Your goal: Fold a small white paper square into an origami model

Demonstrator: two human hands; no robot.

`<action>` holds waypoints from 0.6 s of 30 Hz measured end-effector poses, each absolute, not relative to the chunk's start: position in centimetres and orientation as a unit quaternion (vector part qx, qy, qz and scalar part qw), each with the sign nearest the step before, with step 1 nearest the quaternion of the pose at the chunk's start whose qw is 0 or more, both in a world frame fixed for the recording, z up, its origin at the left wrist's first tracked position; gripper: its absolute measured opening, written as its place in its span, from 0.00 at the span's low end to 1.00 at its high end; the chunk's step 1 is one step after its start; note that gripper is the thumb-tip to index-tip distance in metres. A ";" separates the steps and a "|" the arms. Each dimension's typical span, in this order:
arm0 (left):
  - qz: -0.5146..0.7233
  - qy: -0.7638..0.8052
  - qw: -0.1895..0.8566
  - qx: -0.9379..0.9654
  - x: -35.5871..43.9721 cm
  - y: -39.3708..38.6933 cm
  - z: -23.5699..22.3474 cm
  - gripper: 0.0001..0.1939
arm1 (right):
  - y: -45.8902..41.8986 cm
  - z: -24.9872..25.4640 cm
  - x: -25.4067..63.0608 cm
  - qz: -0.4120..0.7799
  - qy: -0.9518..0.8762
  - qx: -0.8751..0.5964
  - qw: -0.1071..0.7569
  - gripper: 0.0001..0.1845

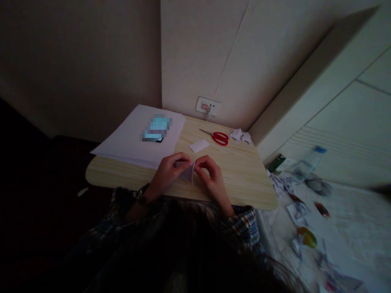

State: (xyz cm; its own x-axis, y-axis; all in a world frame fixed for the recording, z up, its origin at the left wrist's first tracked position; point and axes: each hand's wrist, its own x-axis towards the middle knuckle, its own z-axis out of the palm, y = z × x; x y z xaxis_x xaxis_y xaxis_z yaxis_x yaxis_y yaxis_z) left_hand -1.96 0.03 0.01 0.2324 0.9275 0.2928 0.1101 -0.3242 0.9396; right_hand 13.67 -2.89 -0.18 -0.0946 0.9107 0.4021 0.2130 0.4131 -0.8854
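Note:
A small folded piece of white paper is held up over the front part of the wooden table. My left hand grips its left side, thumb in front and fingers behind. At the paper's upper right edge, my right hand pinches it between thumb and fingertips. Just beyond my hands lies a flat white paper slip. Red-handled scissors rest behind it, closed, with the blades towards the left. Several small folded paper pieces sit by the table's back right corner.
Large white sheets cover the table's left side, with a phone on top. A wall socket holds a plug at the back. To the right, a bed carries a plastic bottle and scattered papers. A white scrap lies lower left.

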 end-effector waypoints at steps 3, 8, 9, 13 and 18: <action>0.466 0.393 0.442 0.658 -1.9 0.0 0.1 0.08 | -2.9 -0.1 13.7 0.337 -0.656 -0.424 0.525 0.03; 0.463 0.384 0.456 0.656 -1.9 -0.1 0.1 0.09 | -2.9 -0.2 13.7 0.352 -0.644 -0.416 0.537 0.04; 0.464 0.382 0.459 0.655 -1.9 -0.1 0.1 0.09 | -2.8 -0.2 13.7 0.358 -0.641 -0.414 0.538 0.04; 0.466 0.373 0.473 0.648 -1.9 -0.1 0.2 0.09 | -2.8 -0.3 13.8 0.383 -0.628 -0.412 0.537 0.04; 0.462 0.369 0.470 0.655 -1.9 -0.2 0.3 0.09 | -2.9 -0.2 13.8 0.402 -0.622 -0.408 0.534 0.05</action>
